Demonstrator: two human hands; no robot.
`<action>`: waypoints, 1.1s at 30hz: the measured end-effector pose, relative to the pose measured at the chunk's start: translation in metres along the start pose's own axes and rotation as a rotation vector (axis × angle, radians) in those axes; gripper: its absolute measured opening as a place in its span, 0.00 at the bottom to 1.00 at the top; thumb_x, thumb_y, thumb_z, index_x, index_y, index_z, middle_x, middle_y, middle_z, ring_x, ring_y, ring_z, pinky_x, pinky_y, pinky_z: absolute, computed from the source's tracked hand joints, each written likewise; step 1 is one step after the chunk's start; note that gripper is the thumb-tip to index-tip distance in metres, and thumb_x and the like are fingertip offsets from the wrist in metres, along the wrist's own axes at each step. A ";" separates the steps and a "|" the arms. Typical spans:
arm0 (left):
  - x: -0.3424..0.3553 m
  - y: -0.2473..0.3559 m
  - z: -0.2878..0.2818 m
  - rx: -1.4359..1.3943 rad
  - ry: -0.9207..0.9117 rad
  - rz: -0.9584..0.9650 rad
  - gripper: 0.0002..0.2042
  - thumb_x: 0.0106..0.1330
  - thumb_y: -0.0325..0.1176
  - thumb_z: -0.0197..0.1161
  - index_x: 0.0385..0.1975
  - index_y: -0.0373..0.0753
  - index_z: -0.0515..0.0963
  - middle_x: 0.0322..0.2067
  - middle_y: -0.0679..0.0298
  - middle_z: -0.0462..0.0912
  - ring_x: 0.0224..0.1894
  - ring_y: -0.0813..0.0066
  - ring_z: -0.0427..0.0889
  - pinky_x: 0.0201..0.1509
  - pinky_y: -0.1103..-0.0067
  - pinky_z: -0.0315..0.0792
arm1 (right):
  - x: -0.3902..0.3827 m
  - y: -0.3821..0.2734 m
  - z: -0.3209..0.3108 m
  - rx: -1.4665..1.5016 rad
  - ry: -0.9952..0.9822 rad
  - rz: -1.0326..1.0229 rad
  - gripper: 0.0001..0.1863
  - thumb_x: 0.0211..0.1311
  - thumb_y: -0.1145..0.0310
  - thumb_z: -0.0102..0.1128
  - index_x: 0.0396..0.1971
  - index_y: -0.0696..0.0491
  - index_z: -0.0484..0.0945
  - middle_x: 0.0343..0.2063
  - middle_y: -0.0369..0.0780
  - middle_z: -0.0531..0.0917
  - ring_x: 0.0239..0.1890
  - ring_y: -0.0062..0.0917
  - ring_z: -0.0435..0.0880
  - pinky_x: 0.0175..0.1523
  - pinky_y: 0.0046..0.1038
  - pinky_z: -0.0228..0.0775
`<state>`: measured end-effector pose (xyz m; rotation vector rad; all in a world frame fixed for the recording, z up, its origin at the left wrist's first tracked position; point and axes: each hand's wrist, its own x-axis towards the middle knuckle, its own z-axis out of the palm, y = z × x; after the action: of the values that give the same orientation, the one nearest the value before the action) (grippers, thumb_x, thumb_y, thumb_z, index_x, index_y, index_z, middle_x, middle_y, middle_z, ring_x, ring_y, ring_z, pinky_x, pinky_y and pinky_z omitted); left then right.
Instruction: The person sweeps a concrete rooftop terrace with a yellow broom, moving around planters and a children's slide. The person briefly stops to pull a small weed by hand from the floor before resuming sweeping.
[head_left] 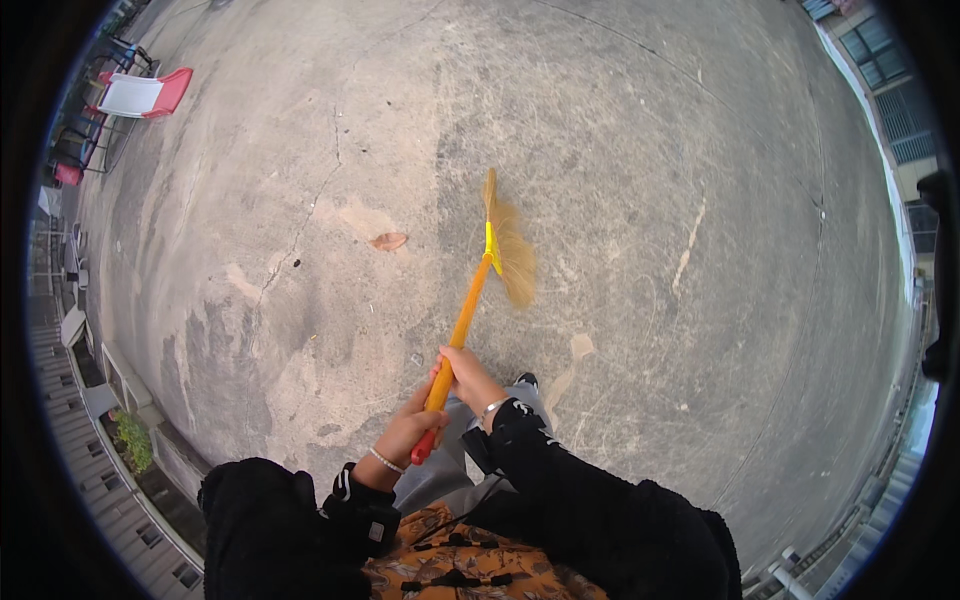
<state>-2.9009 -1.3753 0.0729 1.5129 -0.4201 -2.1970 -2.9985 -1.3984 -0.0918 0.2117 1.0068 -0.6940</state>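
Note:
Both my hands grip a broom (465, 315) with an orange handle, a red end cap and a yellow collar. My left hand (408, 428) is wrapped round the handle just above the red cap. Higher up the shaft, my right hand (465, 375) is closed round it too. The tan bristles (515, 255) fan out to the right of the collar, over the concrete ground; whether they touch it I cannot tell. A dry brown leaf (389, 241) lies on the ground to the left of the broom head.
Cracked, stained concrete (620, 150) spreads all round me. At the far left stands a red and white folding chair-like seat (145, 94). A green plant (132, 440) grows by the low wall at the left. Building windows (875, 50) line the far right. A pale flat scrap (582, 346) lies right of my feet.

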 end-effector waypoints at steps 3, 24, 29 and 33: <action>-0.011 0.003 0.009 0.054 -0.031 0.116 0.30 0.59 0.31 0.51 0.62 0.40 0.48 0.24 0.66 0.70 0.21 0.82 0.69 0.24 0.86 0.65 | -0.026 -0.028 0.020 -0.135 0.024 -0.097 0.08 0.56 0.67 0.51 0.24 0.53 0.66 0.17 0.35 0.69 0.19 0.22 0.69 0.26 0.25 0.67; -0.066 -0.175 0.034 -1.158 0.850 0.712 0.10 0.60 0.38 0.50 0.27 0.36 0.69 0.22 0.61 0.73 0.20 0.73 0.73 0.24 0.79 0.70 | -0.233 0.029 0.067 -1.285 -0.595 0.986 0.09 0.62 0.64 0.48 0.36 0.54 0.65 0.27 0.35 0.71 0.27 0.20 0.72 0.35 0.24 0.71; -0.100 -0.298 0.039 -1.316 1.165 0.672 0.09 0.59 0.36 0.49 0.30 0.36 0.67 0.19 0.62 0.71 0.18 0.73 0.71 0.21 0.79 0.69 | -0.248 0.132 0.008 -1.322 -0.484 1.228 0.10 0.61 0.64 0.50 0.35 0.54 0.66 0.26 0.34 0.71 0.25 0.18 0.72 0.33 0.22 0.71; -0.084 -0.371 0.058 -1.366 1.220 0.472 0.08 0.60 0.34 0.48 0.32 0.37 0.65 0.17 0.63 0.69 0.14 0.75 0.69 0.16 0.81 0.64 | -0.216 0.184 -0.054 -1.339 -0.337 1.269 0.10 0.62 0.65 0.47 0.27 0.56 0.66 0.22 0.35 0.69 0.17 0.14 0.67 0.20 0.14 0.63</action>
<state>-2.9966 -1.0136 -0.0171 1.2894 0.8497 -0.4999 -2.9960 -1.1374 0.0327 -0.4306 0.6346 1.0975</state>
